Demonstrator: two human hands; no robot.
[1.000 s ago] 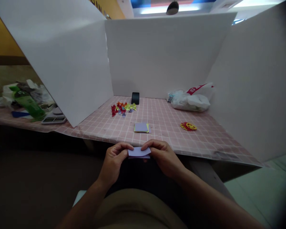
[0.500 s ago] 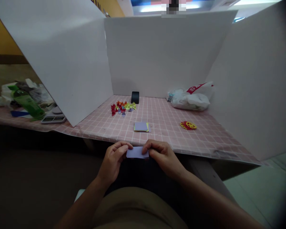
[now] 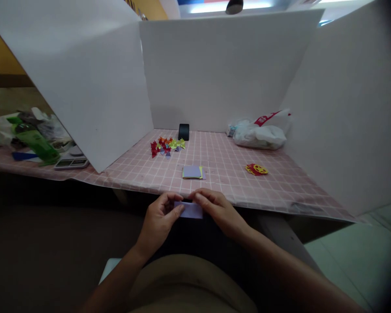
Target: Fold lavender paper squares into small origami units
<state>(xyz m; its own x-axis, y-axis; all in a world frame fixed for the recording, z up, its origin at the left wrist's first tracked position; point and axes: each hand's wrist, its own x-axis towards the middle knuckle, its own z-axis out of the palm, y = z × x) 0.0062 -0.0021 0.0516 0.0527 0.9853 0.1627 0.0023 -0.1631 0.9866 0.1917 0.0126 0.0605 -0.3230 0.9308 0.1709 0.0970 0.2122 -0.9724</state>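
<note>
A small lilac sheet of paper, seemingly folded into a strip, is held just in front of the table edge. My left hand pinches its left end, thumb lying across the front. My right hand is closed at the upper right edge of the paper, thumb and fingertips together there. On the table beyond my hands lies a stack of lilac and yellow paper squares. Farther back sits a cluster of small folded paper pieces in red, orange, yellow and lilac.
White panels enclose the table with its pink checked cover. A dark phone-like object leans at the back. Yellow and red cut-out shapes and a white plastic bag are on the right. Outside the left panel are a green bottle and a scale.
My left thumb has moved right onto the front of the paper. My right thumb has shifted from its front to the upper edge. The paper remains between my hands.
</note>
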